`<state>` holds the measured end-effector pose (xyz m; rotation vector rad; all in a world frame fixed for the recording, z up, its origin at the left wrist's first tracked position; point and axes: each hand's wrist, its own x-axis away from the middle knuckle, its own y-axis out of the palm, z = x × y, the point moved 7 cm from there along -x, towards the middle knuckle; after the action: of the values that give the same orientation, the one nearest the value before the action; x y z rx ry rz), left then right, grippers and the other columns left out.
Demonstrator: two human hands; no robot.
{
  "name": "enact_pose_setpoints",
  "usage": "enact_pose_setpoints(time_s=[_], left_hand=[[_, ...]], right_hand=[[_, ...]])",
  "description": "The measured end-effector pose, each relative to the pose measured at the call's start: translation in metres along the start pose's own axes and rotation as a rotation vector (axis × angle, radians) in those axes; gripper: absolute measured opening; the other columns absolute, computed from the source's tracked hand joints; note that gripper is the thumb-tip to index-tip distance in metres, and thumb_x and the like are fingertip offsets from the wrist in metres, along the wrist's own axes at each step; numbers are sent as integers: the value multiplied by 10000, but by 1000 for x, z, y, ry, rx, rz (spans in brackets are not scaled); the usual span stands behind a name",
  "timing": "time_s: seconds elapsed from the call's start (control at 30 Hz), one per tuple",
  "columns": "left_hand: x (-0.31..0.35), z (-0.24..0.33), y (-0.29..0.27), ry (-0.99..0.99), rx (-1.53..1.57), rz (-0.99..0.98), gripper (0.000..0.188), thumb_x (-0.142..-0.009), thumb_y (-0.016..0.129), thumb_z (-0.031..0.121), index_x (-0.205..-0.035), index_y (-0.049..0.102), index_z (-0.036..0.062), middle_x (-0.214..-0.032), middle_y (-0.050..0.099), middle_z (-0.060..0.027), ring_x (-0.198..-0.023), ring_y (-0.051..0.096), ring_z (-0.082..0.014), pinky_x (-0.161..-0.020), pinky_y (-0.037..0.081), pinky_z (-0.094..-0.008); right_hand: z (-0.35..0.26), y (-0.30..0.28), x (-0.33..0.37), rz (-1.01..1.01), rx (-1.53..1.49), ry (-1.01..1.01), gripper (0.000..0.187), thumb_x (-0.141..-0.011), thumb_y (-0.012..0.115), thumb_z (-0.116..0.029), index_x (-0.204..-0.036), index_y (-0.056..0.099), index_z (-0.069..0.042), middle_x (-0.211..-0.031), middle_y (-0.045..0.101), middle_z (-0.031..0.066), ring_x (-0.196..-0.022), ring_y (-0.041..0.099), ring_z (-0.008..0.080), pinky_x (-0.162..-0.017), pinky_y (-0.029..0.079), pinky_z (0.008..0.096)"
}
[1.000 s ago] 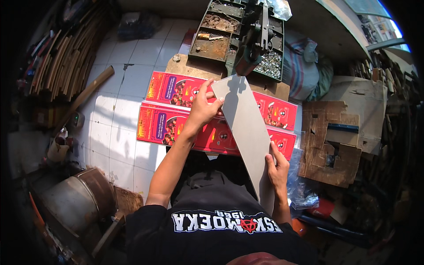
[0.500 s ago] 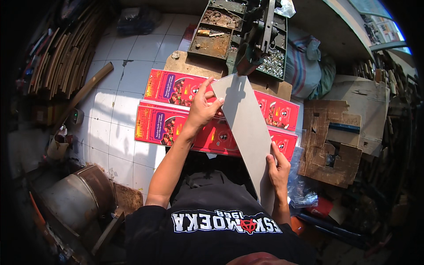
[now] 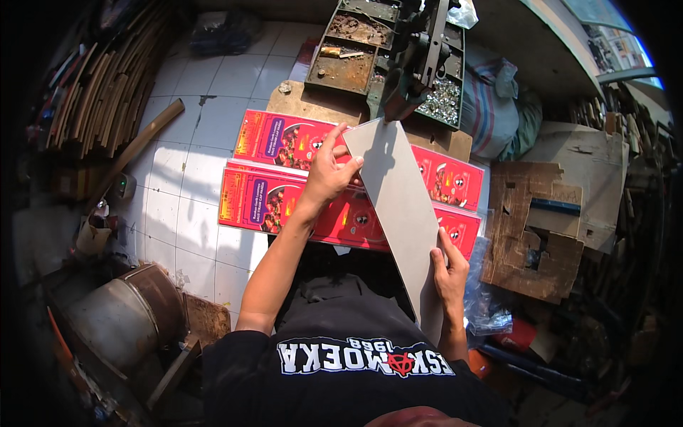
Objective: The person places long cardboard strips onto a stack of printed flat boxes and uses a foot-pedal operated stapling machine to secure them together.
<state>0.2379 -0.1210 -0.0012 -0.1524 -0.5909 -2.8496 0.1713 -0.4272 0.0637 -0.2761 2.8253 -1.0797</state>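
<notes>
A long, flat panel with a plain grey face (image 3: pixel 400 186) slants from under the press head down toward my lap. My left hand (image 3: pixel 331 171) grips its left edge near the far end, thumb on top and fingers partly hidden beneath. On the right edge, closer to me, my right hand (image 3: pixel 449 274) holds the panel between thumb and fingers. The dark metal press (image 3: pixel 407 91) stands over the panel's far corner and casts a shadow on it. Beneath the panel lie red printed panels (image 3: pixel 281 206) in two rows, partly covered by it.
Behind the work, a compartmented metal tray (image 3: pixel 340 70) holds small shiny metal parts. A worn cardboard piece (image 3: pixel 530 231) and clear plastic bags (image 3: pixel 491 313) lie at the right. At the left are a metal drum (image 3: pixel 117 313), a cardboard tube (image 3: pixel 146 146) and stacked boards (image 3: pixel 92 99).
The panel's far end has shifted very slightly to the right under the press, and the shadow on it has changed shape. Both hands keep their hold.
</notes>
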Motion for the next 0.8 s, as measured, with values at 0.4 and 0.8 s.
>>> enact_pose_setpoints(time_s=[0.4, 0.8], left_hand=[[-3, 5, -1, -14, -28, -5, 707, -905, 610, 25, -1514, 251, 27, -970, 675, -152, -705, 681, -157, -576, 607, -276], [-1, 1, -2, -30, -18, -1, 701, -907, 621, 23, -1507, 258, 7, -1009, 676, -141, -688, 663, -134, -565, 594, -265]], right_hand=[[0, 1, 2, -11, -16, 49, 411, -924, 650, -89, -1329, 599, -39, -1073, 702, 208, -953, 689, 248, -862, 502, 325], [4, 4, 4, -88, -78, 150, 412, -944, 632, -90, -1337, 569, 14, -1282, 642, 186, -1201, 601, 218, -1027, 438, 319]])
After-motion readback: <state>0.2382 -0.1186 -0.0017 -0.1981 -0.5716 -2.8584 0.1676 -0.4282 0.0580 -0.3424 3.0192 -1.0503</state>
